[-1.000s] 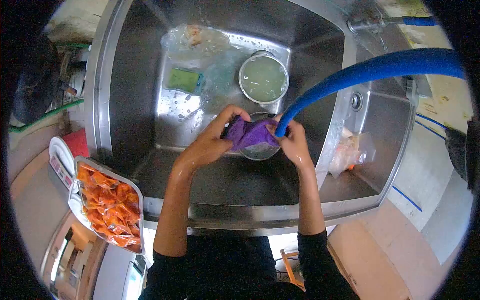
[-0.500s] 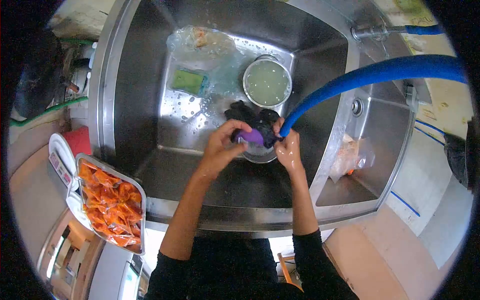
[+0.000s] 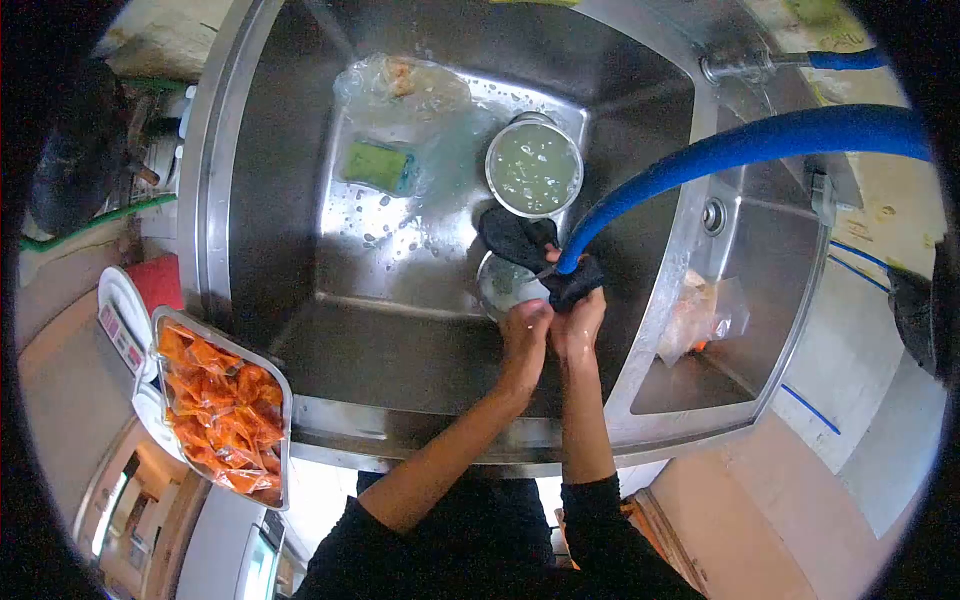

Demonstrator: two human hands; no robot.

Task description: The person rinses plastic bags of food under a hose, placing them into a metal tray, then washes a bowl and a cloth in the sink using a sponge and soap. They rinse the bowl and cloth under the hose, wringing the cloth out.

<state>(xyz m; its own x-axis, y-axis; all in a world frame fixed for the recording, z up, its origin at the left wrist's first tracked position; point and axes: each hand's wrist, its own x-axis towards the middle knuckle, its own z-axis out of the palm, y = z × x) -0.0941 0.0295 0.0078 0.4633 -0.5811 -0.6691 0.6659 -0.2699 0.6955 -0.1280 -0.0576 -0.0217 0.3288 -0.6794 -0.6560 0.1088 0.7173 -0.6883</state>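
Note:
Wet black cloth (image 3: 575,288) is bunched in my right hand (image 3: 582,328), around the end of the blue hose (image 3: 660,190). A fingertip shows just beyond the hose end. Another dark fold of the cloth (image 3: 515,237) hangs to the left, over a round metal bowl (image 3: 495,292). Close beside my right hand is my left hand (image 3: 525,328), at the bowl's near edge. Its thumb points up, while its other fingers are mostly hidden, so what it grips cannot be made out. A metal pot (image 3: 535,168) of cloudy greenish liquid stands just beyond the cloth.
In the sink (image 3: 370,345) lie a green sponge (image 3: 377,166) and a clear plastic bag (image 3: 405,90). The side basin holds another plastic bag (image 3: 700,315). A tray (image 3: 288,420) of bagged orange food stands left, beside a scale (image 3: 120,330).
My left hand has moved right and nearer to me, beside my right hand. The purple item it held is out of sight. The black cloth has spread around the hose end.

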